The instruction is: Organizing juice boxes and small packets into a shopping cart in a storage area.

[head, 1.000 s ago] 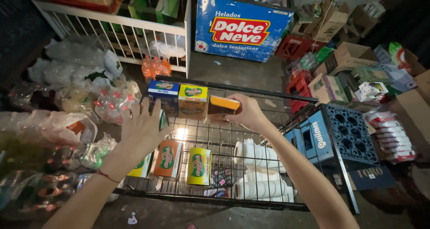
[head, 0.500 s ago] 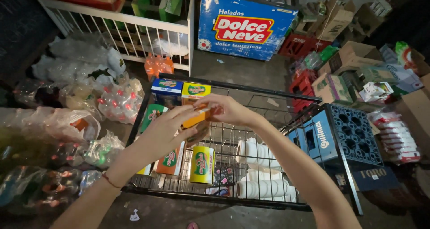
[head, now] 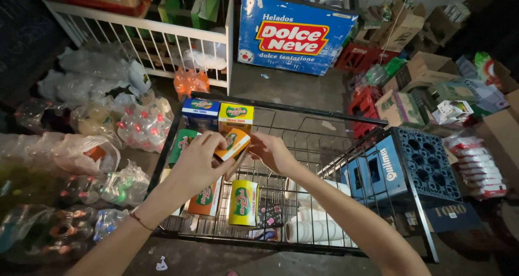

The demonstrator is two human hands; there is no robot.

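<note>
Both hands hold one small orange carton (head: 232,143) over the wire cart (head: 303,114). The left hand (head: 197,160) grips its 9 o'clock side and the right hand (head: 273,152) touches its 3 o'clock side. The carton is orange with a green and red round label, and it tilts. At 12 o'clock stand two cartons, one blue carton (head: 200,113) and one yellow carton (head: 235,116). At 6 o'clock another yellow carton (head: 243,202) stands up. Two blue crates (head: 400,168) sit at 3 o'clock.
</note>
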